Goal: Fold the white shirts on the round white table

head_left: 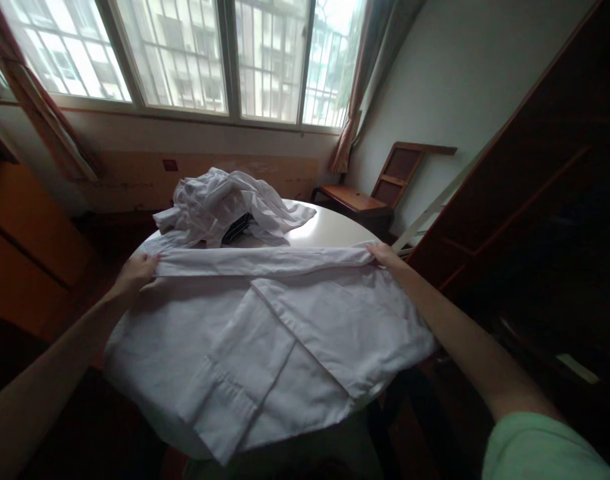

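White cotton covers most of the round table (335, 230): a shirt (265, 333) lies spread flat across the near half, its lower edge hanging over the near rim. Along the shirt's far edge a long narrow band of the cloth has been folded over, running left to right. The left hand (135, 272) is closed on the left end of that band, fingers pinching the fabric at the table's left edge. The right hand (383, 255) grips the right end of the same band, fingers curled over the cloth near the right edge of the table. The two hands are well apart, one at each end, with the band stretched straight between them. Both bare forearms reach in from the near corners, and a bit of pale green sleeve (539, 450) shows at the near right.

Nearer the middle of the shirt a sleeve lies folded diagonally across the body, its cuff pointing to the near left.

Beyond the shirt, on the far side of the table, sits a crumpled heap of white clothes (225, 203) with something dark tucked under it; what that is I cannot tell. A wooden chair (379, 190) stands at the far right by the wall, and a barred window (195, 53) fills the far wall, with a reddish curtain at each side.
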`<state>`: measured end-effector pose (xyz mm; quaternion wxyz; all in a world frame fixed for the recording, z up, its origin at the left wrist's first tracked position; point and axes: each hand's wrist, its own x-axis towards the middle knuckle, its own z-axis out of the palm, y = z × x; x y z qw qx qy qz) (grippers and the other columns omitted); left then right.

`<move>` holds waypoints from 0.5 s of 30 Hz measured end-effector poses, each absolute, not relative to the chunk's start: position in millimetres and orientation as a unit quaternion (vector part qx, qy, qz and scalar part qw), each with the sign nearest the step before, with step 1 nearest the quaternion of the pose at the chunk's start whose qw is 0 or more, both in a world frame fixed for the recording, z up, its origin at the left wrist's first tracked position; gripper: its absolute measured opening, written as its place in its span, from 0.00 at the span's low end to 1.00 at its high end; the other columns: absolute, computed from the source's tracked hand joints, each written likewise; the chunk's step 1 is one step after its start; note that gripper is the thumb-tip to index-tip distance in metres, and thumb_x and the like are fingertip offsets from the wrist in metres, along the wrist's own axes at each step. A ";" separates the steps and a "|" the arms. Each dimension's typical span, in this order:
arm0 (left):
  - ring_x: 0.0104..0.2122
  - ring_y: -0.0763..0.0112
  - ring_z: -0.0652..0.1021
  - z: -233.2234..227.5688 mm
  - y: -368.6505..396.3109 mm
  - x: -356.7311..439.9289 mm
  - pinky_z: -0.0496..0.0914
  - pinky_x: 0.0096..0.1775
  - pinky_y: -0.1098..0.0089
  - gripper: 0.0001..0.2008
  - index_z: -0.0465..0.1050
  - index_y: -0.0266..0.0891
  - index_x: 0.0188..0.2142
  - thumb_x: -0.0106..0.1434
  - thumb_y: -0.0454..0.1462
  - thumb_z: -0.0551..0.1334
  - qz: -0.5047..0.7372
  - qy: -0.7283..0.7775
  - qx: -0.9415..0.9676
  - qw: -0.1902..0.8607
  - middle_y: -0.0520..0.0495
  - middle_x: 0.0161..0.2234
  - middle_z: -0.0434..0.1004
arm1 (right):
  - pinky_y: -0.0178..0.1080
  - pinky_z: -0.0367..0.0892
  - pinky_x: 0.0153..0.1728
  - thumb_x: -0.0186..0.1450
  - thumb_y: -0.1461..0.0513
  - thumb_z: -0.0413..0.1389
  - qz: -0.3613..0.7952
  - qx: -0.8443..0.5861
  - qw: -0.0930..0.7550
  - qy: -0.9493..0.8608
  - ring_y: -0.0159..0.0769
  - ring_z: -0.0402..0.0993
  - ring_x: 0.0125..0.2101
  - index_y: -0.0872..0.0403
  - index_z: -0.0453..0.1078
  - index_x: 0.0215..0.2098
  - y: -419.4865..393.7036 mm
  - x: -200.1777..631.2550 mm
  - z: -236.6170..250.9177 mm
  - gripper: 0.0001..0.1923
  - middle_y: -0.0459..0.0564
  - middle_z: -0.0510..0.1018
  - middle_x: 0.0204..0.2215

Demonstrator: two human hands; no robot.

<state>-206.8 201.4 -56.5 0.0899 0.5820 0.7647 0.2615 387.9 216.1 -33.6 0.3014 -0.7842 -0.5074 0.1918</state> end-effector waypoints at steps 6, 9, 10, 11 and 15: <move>0.39 0.53 0.76 -52.7 178.9 -192.8 0.67 0.34 0.66 0.21 0.68 0.35 0.46 0.63 0.46 0.49 0.130 0.828 0.545 0.013 0.35 0.41 0.75 | 0.35 0.64 0.35 0.67 0.59 0.45 0.021 -0.826 0.183 -0.533 0.42 0.73 0.40 0.61 0.70 0.43 205.7 382.2 -42.3 0.17 0.60 0.77 0.39; 0.40 0.50 0.76 -54.3 173.2 -187.9 0.67 0.35 0.63 0.21 0.68 0.38 0.47 0.64 0.46 0.46 0.106 0.830 0.547 -0.004 0.35 0.42 0.75 | 0.38 0.63 0.36 0.68 0.57 0.43 -0.040 -0.829 0.131 -0.542 0.45 0.73 0.41 0.59 0.68 0.47 198.6 377.0 -44.3 0.18 0.62 0.76 0.39; 0.40 0.50 0.76 -54.4 172.2 -186.5 0.67 0.35 0.63 0.20 0.67 0.38 0.47 0.64 0.46 0.46 0.111 0.833 0.541 -0.009 0.34 0.42 0.75 | 0.39 0.63 0.36 0.68 0.57 0.42 -0.059 -0.828 0.125 -0.544 0.45 0.74 0.40 0.59 0.67 0.47 196.8 375.2 -44.7 0.19 0.62 0.77 0.39; 0.40 0.50 0.76 -54.3 171.5 -185.2 0.67 0.34 0.63 0.20 0.67 0.38 0.47 0.64 0.46 0.46 0.122 0.837 0.533 -0.015 0.34 0.41 0.75 | 0.39 0.63 0.36 0.69 0.57 0.42 -0.076 -0.826 0.124 -0.545 0.45 0.74 0.40 0.59 0.66 0.48 195.5 373.6 -45.0 0.19 0.62 0.77 0.38; 0.40 0.50 0.76 -55.7 170.1 -183.2 0.67 0.34 0.63 0.20 0.67 0.38 0.46 0.64 0.46 0.46 0.145 0.842 0.519 -0.031 0.34 0.40 0.75 | 0.39 0.63 0.35 0.69 0.56 0.42 -0.086 -0.825 0.109 -0.548 0.45 0.74 0.39 0.57 0.66 0.47 194.3 371.6 -46.3 0.19 0.61 0.77 0.38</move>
